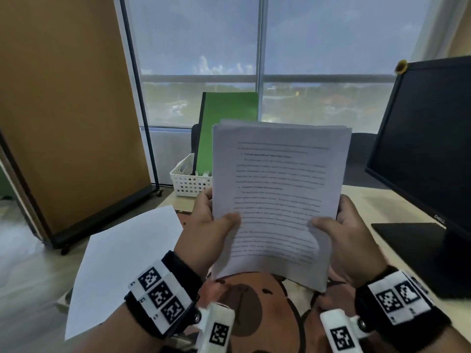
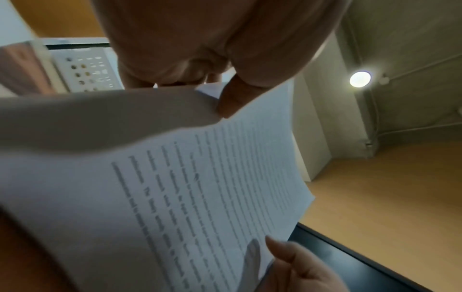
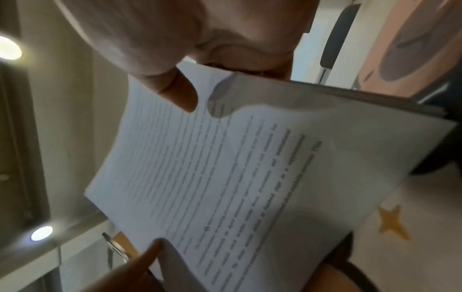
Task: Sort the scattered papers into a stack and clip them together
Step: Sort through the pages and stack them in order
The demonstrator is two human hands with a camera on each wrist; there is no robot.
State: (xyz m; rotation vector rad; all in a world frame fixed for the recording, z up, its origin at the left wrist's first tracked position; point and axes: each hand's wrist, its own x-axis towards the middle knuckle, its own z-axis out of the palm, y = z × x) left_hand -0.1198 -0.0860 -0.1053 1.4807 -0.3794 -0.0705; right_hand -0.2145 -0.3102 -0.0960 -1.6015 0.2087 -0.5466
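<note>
Presently paper stack (image 1: 277,189) held upright above desk mat (image 1: 252,299), left hand (image 1: 206,225) and right hand (image 1: 349,230) pinching side edges, likely squaring sheets; loose sheet (image 1: 122,266) on desk, no clip visible.

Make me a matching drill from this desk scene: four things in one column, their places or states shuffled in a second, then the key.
Things
1. paper stack
2. loose sheet
3. green folder
4. monitor

Places or states
A. stands in the white basket
B. lies flat on the desk's left part
C. held up in both hands, left hand and right hand
D. on the desk's right side, screen dark

Pairs: 1-C, 2-B, 3-A, 4-D
</note>
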